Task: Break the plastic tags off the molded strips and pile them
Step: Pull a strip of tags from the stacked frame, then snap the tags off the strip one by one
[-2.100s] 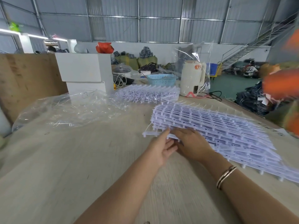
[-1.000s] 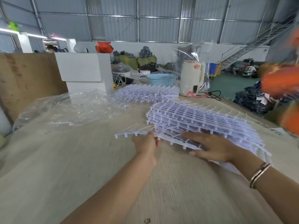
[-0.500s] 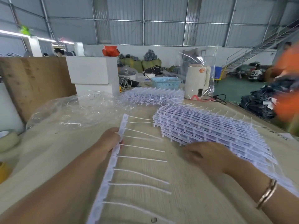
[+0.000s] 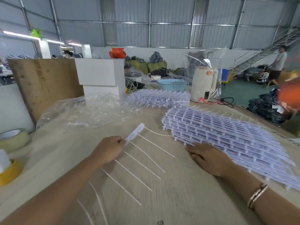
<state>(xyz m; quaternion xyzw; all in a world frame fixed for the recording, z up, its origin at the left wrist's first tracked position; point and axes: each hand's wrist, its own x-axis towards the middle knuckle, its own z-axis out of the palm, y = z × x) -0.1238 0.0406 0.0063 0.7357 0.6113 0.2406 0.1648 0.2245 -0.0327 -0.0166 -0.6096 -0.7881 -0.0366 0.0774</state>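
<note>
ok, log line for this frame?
left hand: holds single strip | right hand: flat beside strip stack | tags: unbroken

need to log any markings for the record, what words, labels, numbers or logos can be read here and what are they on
No text here can be read with certainty.
White appliance: an orange logo near its top, too blurred to read.
Table: dark printed marks at its far right edge, too small and blurred.
Scooter in the background: a mark that may be "9", not certain.
Stack of molded strips: no readable print.
</note>
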